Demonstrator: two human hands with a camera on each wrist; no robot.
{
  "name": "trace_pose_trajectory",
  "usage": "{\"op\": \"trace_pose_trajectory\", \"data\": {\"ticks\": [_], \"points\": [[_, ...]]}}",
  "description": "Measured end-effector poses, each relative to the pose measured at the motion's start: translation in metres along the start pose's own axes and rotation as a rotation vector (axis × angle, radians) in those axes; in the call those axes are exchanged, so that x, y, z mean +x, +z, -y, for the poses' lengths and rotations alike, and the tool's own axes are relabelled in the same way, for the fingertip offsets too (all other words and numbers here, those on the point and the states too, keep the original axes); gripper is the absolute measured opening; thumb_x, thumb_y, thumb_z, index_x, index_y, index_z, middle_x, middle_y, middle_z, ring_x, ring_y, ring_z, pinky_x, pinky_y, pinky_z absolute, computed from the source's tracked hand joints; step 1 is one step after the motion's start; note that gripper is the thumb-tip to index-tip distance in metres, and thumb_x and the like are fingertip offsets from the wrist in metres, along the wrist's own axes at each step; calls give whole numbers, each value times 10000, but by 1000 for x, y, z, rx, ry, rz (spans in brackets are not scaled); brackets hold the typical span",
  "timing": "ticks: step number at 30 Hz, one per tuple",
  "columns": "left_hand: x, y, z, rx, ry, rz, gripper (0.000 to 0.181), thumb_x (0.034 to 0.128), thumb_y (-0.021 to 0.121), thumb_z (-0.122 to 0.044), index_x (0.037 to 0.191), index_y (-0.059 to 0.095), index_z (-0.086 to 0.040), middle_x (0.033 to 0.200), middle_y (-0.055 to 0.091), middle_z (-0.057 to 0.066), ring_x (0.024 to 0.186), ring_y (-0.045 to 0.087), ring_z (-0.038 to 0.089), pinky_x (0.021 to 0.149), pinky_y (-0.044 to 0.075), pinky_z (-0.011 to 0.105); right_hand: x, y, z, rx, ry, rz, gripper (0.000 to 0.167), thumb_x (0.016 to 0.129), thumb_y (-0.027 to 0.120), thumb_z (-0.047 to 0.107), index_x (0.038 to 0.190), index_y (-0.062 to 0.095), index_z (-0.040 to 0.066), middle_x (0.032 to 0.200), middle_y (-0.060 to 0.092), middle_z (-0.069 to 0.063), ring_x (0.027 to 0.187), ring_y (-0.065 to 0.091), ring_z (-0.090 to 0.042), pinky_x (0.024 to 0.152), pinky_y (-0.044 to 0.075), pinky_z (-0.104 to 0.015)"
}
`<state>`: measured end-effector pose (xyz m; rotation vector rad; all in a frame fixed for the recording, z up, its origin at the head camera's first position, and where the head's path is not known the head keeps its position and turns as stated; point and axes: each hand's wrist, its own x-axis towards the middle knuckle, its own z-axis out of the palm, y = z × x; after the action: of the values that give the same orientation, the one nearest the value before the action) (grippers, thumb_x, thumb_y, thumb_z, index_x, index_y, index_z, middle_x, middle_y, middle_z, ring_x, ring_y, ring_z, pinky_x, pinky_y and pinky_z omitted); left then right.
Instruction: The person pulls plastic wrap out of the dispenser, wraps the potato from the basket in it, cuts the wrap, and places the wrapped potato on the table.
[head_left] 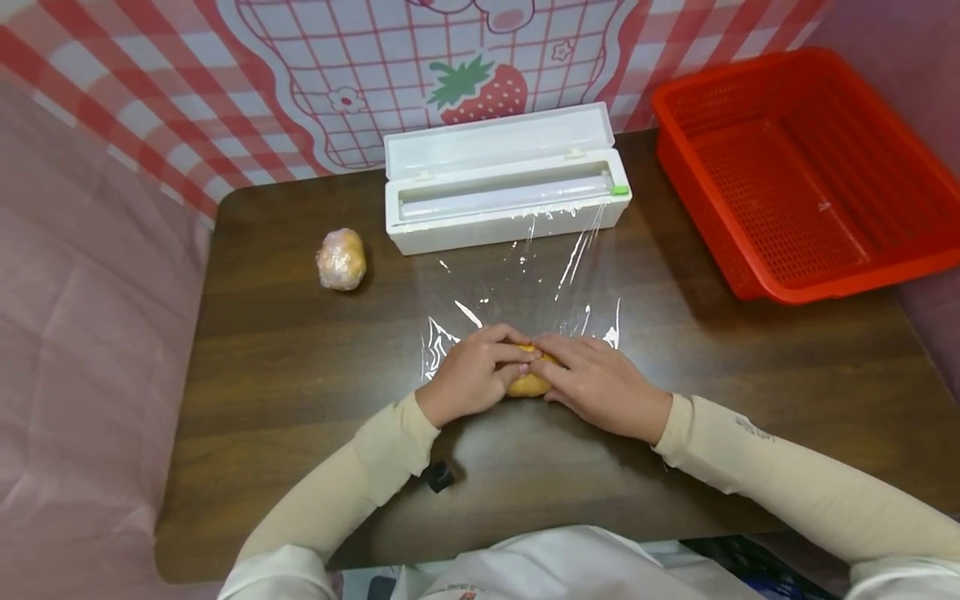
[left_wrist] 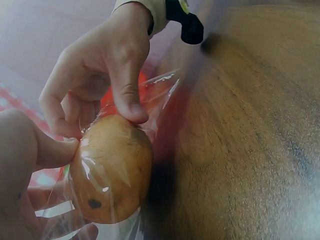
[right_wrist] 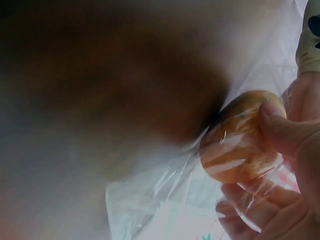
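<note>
A tan potato (head_left: 529,385) with a dark spot lies under clear plastic film (head_left: 517,287) at the front middle of the table. My left hand (head_left: 472,375) grips its left side, the thumb pressing film against the skin. From the other side my right hand (head_left: 600,379) holds the same potato (left_wrist: 117,170), its thumb on top in the left wrist view. Film stretches tight and shiny over the potato (right_wrist: 240,150) in the right wrist view. The sheet still runs back to a white film dispenser box (head_left: 510,229) with its lid raised.
At the left of the brown table (head_left: 285,400) sits a wrapped roundish yellow item (head_left: 342,260), covered in crinkled film. A red plastic basket (head_left: 720,225) stands at the back right. A checked cloth (head_left: 180,92) with a strawberry print hangs behind the box.
</note>
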<state>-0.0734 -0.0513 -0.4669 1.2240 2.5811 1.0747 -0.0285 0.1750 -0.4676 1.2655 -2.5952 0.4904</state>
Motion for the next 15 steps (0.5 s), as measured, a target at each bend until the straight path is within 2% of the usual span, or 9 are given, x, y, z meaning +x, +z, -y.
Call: {"op": "trace_pose_trajectory", "data": {"ticks": [4,7,9,11,13,15], "points": [[-1,-4,3,-32,-30,-3,201,952,684,-107,1129,771,-70,1159,702,55,1083,658,207,956,501,348,8,0,-7,2,-41,10,545,809,830,238,1264,602,43,1309,622,-190,1096,653,-357,859,544,-504],[1,-9,4,3,-48,36,272,950,633,-34,1196,742,-72,1203,698,66,1133,649,214,993,490,365,13,-1,-13,27,-47,17,486,824,826,248,1202,605,38,1272,652,-192,1076,671,-348,842,549,-504],[3,-13,2,119,-50,62,359,936,611,-24,1273,705,-101,1267,675,80,1181,627,238,996,489,408,15,-2,-17,54,-41,19,434,837,818,251,1144,597,39,1247,664,-207,1068,678,-351,834,551,-513],[3,-17,-2,284,-34,47,415,930,597,-58,1335,664,-118,1333,638,99,1242,581,270,1003,470,450,17,-2,-21,78,-45,15,408,843,813,249,1110,589,37,1226,670,-225,1035,689,-357,811,557,-518],[1,-19,-7,465,32,-44,406,927,600,-112,1327,667,-118,1327,634,116,1242,570,301,959,477,480,19,-2,-25,94,-56,7,397,846,808,238,1100,587,28,1188,682,-223,976,703,-346,771,564,-511],[-2,-17,-13,613,113,-184,367,922,584,-163,1268,693,-103,1265,658,112,1197,585,305,903,482,473,22,-1,-28,117,-65,-2,386,845,804,219,1097,587,23,1136,700,-191,903,710,-314,733,567,-490]]}}
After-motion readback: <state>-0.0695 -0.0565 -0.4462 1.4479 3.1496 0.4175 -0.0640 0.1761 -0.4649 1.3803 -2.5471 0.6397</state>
